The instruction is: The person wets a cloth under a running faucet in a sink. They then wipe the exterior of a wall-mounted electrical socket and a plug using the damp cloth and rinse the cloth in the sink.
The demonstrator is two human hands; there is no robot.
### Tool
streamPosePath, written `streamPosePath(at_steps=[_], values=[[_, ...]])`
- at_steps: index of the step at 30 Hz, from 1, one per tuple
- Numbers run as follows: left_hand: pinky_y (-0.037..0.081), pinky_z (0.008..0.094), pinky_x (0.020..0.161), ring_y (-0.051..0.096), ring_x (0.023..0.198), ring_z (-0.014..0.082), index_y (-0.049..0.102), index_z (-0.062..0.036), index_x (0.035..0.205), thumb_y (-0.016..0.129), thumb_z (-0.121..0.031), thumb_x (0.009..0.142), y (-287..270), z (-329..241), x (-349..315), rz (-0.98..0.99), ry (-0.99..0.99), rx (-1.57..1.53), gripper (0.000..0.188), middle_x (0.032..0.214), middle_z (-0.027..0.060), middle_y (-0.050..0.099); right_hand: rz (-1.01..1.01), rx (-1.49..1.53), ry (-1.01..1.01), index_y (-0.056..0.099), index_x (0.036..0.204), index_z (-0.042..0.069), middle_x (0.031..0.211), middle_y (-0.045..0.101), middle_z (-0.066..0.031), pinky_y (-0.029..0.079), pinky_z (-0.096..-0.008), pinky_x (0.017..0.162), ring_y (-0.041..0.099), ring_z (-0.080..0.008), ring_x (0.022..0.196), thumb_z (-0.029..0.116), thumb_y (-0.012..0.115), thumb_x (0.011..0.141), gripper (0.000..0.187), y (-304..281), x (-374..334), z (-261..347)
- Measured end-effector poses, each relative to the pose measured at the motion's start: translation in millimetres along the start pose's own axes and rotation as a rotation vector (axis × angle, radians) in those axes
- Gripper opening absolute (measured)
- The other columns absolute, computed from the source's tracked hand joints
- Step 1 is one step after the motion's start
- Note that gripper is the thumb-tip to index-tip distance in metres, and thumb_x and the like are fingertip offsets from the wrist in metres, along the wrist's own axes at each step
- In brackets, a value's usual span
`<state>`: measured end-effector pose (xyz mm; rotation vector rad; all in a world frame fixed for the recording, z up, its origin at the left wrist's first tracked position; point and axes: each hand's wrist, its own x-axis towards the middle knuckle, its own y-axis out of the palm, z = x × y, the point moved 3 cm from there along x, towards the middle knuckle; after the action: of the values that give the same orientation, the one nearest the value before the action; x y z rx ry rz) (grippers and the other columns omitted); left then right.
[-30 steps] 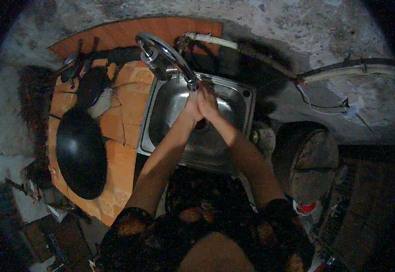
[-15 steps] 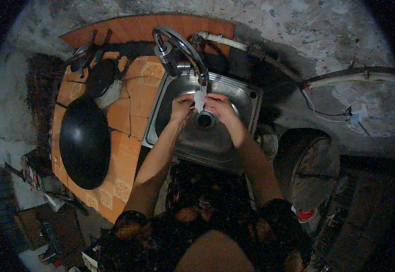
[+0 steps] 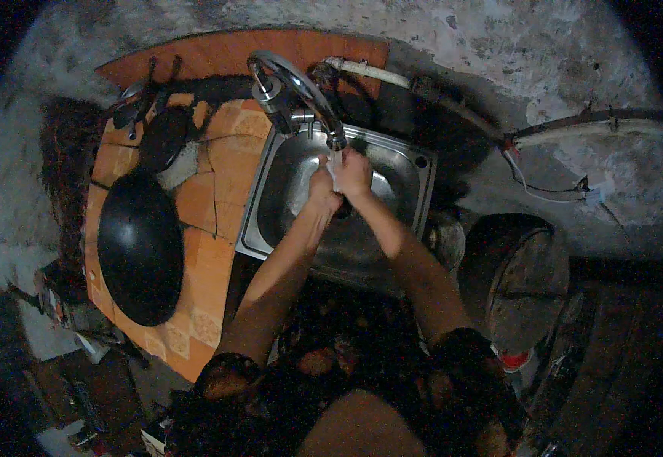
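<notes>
My left hand (image 3: pixel 323 185) and my right hand (image 3: pixel 356 172) are close together over the steel sink (image 3: pixel 279 222), just below the spout of a chrome faucet (image 3: pixel 312 84). A whitish streak (image 3: pixel 337 167), which looks like running water, comes down from the spout between them. The fingers of both hands are curled inward and partly blurred. Whatever they may hold is too small or too hidden to name. Below the hands, the drain is mostly covered by them.
On the orange tiled counter (image 3: pixel 206 266) to the left lies a large black wok (image 3: pixel 141 247), with a smaller dark pan (image 3: pixel 167 139) behind it. Right of the sink stands a big dark round vessel (image 3: pixel 529 282). A white pipe (image 3: pixel 369 72) runs along the wall.
My hands have drawn closer together beneath the spout, the left one moving right. Half a second ago they were apart, with the whitish streak plainly visible between the fingers.
</notes>
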<state>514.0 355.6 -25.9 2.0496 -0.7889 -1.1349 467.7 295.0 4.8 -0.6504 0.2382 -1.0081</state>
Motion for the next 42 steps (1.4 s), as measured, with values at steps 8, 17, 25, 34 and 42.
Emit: streamPosePath(at_steps=[8,17,25,34,42], values=[[0.046,0.0375,0.072,0.056,0.076,0.0232,0.058,-0.0084,0.096,0.039,-0.031,0.090,-8.8,-6.5,18.7,-0.197,-0.071,0.233,0.030,0.089,0.0074,0.061,0.196,0.162,0.328,0.063,0.075,0.004,0.066,0.061,-0.0161,0.047,-0.0365,0.055,0.062,-0.0289,0.062,0.023,0.063,0.072,0.019,-6.1,11.2,1.2],[0.047,0.0362,0.059,0.057,0.065,0.0208,0.055,-0.0032,0.086,0.051,-0.026,0.080,14.7,-40.6,23.0,-0.053,-0.052,0.775,0.024,0.077,0.0069,0.058,0.094,0.671,0.452,0.056,0.092,0.007,0.089,0.058,-0.0093,0.044,-0.0426,0.069,0.054,-0.0267,0.084,0.032,0.053,0.083,0.027,-2.4,13.9,-16.2],[0.044,0.0408,0.075,0.058,0.087,0.0342,0.055,-0.0016,0.103,0.053,-0.035,0.082,30.4,-46.1,16.0,0.191,0.322,1.499,0.039,0.093,0.0215,0.060,0.546,1.909,0.686,0.052,0.112,0.016,0.113,0.056,-0.0048,0.037,-0.0454,0.092,0.049,-0.0251,0.107,0.055,0.035,0.087,0.050,31.1,0.1,-14.5],[0.038,0.0420,0.079,0.050,0.095,0.0329,0.048,-0.0031,0.106,0.037,-0.039,0.092,12.5,-8.8,-2.4,0.036,0.201,1.737,0.040,0.099,0.0182,0.052,0.511,1.894,0.684,0.056,0.100,0.017,0.092,0.058,-0.0039,0.045,-0.0396,0.076,0.054,-0.0217,0.085,0.049,0.041,0.087,0.038,50.4,-29.7,-14.7],[0.045,0.0410,0.075,0.058,0.084,0.0370,0.055,0.0033,0.096,0.039,-0.036,0.089,7.5,-68.4,-14.0,-0.004,0.551,1.830,0.043,0.089,0.0271,0.058,0.408,1.465,0.922,0.056,0.081,0.006,0.073,0.055,-0.0037,0.046,-0.0255,0.058,0.052,-0.0145,0.062,0.006,0.057,0.079,0.003,44.0,-24.2,-15.7]])
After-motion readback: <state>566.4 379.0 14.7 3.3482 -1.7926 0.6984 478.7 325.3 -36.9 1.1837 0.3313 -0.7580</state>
